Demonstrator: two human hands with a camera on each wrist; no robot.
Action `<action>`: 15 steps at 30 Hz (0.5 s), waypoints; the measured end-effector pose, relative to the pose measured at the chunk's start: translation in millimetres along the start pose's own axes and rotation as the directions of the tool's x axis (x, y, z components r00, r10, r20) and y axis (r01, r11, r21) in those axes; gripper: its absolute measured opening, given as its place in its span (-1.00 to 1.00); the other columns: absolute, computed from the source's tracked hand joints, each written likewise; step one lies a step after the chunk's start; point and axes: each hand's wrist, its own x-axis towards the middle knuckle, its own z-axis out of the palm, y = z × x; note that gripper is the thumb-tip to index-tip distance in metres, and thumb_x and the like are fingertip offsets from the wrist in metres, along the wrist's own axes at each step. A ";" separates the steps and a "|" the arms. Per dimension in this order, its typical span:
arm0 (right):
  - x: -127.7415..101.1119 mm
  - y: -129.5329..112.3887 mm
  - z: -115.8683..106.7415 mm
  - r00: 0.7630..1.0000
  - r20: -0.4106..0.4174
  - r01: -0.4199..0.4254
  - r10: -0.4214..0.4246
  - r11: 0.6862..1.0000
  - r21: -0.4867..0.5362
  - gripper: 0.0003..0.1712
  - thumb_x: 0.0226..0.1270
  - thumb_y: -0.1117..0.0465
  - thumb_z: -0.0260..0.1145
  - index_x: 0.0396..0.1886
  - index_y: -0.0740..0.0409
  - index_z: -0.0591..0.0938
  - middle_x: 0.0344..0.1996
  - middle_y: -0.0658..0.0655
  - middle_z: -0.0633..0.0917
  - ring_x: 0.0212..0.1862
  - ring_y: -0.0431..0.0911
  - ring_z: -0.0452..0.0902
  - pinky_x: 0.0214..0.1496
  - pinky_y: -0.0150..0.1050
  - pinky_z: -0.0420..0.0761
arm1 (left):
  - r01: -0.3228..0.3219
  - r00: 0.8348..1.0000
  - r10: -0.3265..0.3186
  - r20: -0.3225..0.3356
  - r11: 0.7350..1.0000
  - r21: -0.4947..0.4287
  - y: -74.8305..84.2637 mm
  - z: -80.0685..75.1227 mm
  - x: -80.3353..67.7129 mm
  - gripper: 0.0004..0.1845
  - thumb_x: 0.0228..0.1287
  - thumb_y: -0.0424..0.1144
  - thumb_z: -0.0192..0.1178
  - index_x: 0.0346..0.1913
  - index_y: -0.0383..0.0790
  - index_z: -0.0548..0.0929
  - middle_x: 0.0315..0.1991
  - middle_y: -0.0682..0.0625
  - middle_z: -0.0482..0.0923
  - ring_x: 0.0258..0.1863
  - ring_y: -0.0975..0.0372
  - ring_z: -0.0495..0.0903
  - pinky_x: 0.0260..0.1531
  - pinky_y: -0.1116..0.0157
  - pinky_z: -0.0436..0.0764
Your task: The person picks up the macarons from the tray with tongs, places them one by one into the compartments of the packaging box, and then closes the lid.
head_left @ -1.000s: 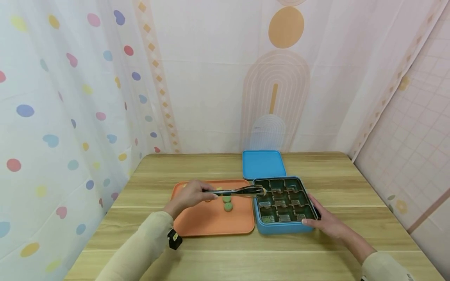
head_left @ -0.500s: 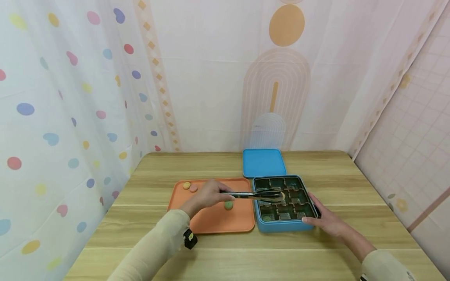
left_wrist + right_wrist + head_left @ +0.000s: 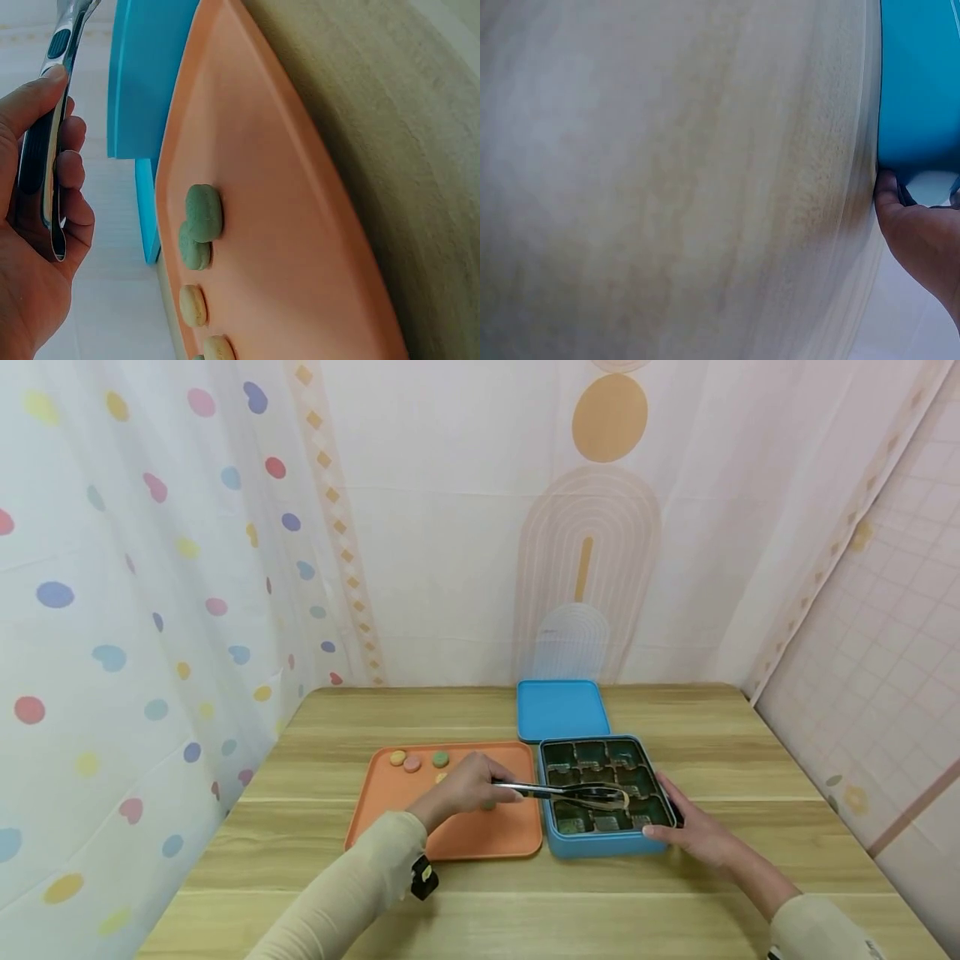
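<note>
My left hand (image 3: 467, 786) grips metal tongs (image 3: 564, 792), and their tips reach over the near right cells of the blue divided box (image 3: 602, 847). The left wrist view shows my left hand (image 3: 41, 247) with fingers curled round the tongs' handle (image 3: 51, 127). Whether the tips carry anything I cannot tell. My right hand (image 3: 693, 829) holds the box at its near right corner; its thumb (image 3: 889, 196) presses the blue wall (image 3: 919, 82). The orange tray (image 3: 465, 839) left of the box holds several small round cookies (image 3: 412, 762), two green ones (image 3: 201, 225) touching.
The box's blue lid (image 3: 562, 709) lies flat just behind the box. A wooden table (image 3: 675, 893) carries everything. Patterned curtains close in on the left and behind, a tiled wall on the right. A black wrist device (image 3: 423, 877) sits on my left sleeve.
My left hand moved right with the tongs, so the tips went from the box's far left cells to its near right cells. More cookies at the tray's far left came into sight. The right hand stayed.
</note>
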 end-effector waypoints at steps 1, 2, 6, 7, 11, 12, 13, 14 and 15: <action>0.1 0.0 0.0 1.000 0.002 -0.005 0.005 1.000 0.006 0.20 0.33 -0.04 0.39 0.63 0.00 -0.27 0.53 0.44 -0.28 0.47 0.46 -0.42 0.30 0.49 -0.19 | 0.002 1.000 -0.002 0.003 1.000 -0.003 -0.7 0.7 -0.1 -0.88 0.25 -0.19 0.40 -0.20 -0.08 0.84 -0.43 0.02 0.73 -0.71 0.33 0.34 -0.65 0.39 0.32; 0.3 0.0 -0.1 1.000 0.002 -0.008 0.007 1.000 0.013 0.20 0.34 -0.04 0.39 0.63 -0.01 -0.27 0.53 0.43 -0.28 0.47 0.45 -0.43 0.30 0.49 -0.19 | 0.006 1.000 -0.006 0.005 1.000 -0.005 -1.2 1.1 -0.4 -0.89 0.25 -0.19 0.40 -0.20 -0.08 0.84 -0.43 -0.02 0.73 -0.70 0.33 0.35 -0.64 0.39 0.34; 1.0 0.6 -0.2 1.000 0.002 -0.007 0.007 0.999 0.034 0.20 0.34 -0.04 0.38 0.63 -0.03 -0.28 0.53 0.42 -0.29 0.48 0.44 -0.44 0.31 0.49 -0.19 | 0.018 1.000 -0.018 0.004 1.000 -0.023 -2.8 2.2 -1.0 -0.88 0.25 -0.19 0.40 -0.19 -0.07 0.83 -0.42 -0.07 0.73 -0.71 0.31 0.36 -0.64 0.37 0.36; 1.1 0.8 -0.1 1.000 0.005 -0.003 0.003 1.000 0.029 0.20 0.35 -0.03 0.38 0.63 -0.03 -0.28 0.53 0.42 -0.29 0.47 0.44 -0.44 0.30 0.49 -0.19 | 0.020 1.000 -0.020 0.005 0.999 -0.029 -3.1 2.4 -1.0 -0.88 0.24 -0.19 0.40 -0.18 -0.07 0.83 -0.43 -0.08 0.72 -0.71 0.31 0.36 -0.64 0.37 0.36; 1.2 1.8 -0.1 1.000 0.009 -0.003 0.002 0.999 0.033 0.19 0.36 -0.04 0.37 0.63 -0.04 -0.29 0.53 0.41 -0.30 0.48 0.44 -0.45 0.30 0.49 -0.18 | 0.029 1.000 -0.029 0.008 0.998 -0.058 -3.4 2.9 -1.2 -0.88 0.25 -0.18 0.40 -0.18 -0.06 0.83 -0.48 -0.20 0.69 -0.74 0.30 0.32 -0.67 0.36 0.33; 1.2 2.0 -0.1 1.000 0.009 -0.002 0.002 0.999 0.032 0.19 0.36 -0.04 0.36 0.62 -0.03 -0.29 0.53 0.41 -0.30 0.48 0.44 -0.45 0.30 0.49 -0.19 | 0.030 1.000 -0.030 0.007 0.998 -0.063 -3.2 2.9 -1.2 -0.88 0.25 -0.17 0.40 -0.19 -0.06 0.83 -0.48 -0.22 0.68 -0.74 0.30 0.32 -0.67 0.36 0.33; 1.3 2.3 -0.2 1.000 0.009 -0.002 0.002 1.000 0.029 0.18 0.37 -0.04 0.36 0.62 -0.03 -0.29 0.53 0.41 -0.30 0.48 0.44 -0.45 0.30 0.49 -0.18 | 0.031 1.000 -0.031 0.005 0.997 -0.065 -3.2 2.8 -1.1 -0.88 0.25 -0.17 0.40 -0.19 -0.06 0.83 -0.49 -0.23 0.67 -0.74 0.30 0.32 -0.67 0.36 0.33; 1.3 2.5 -0.3 1.000 0.007 -0.005 0.004 0.999 0.034 0.18 0.37 -0.04 0.36 0.63 -0.04 -0.29 0.54 0.40 -0.30 0.48 0.43 -0.45 0.31 0.48 -0.19 | 0.033 0.999 -0.033 0.004 0.997 -0.066 -3.1 2.6 -1.2 -0.88 0.25 -0.17 0.40 -0.19 -0.06 0.83 -0.49 -0.24 0.67 -0.74 0.29 0.32 -0.67 0.35 0.33; 1.4 2.6 -0.3 1.000 0.006 -0.005 0.005 0.999 0.032 0.18 0.37 -0.04 0.36 0.63 -0.03 -0.29 0.54 0.40 -0.30 0.48 0.43 -0.45 0.31 0.49 -0.19 | 0.037 0.999 -0.037 0.001 0.997 -0.066 -3.0 2.2 -1.3 -0.88 0.25 -0.17 0.40 -0.19 -0.05 0.83 -0.48 -0.23 0.67 -0.73 0.29 0.32 -0.66 0.35 0.33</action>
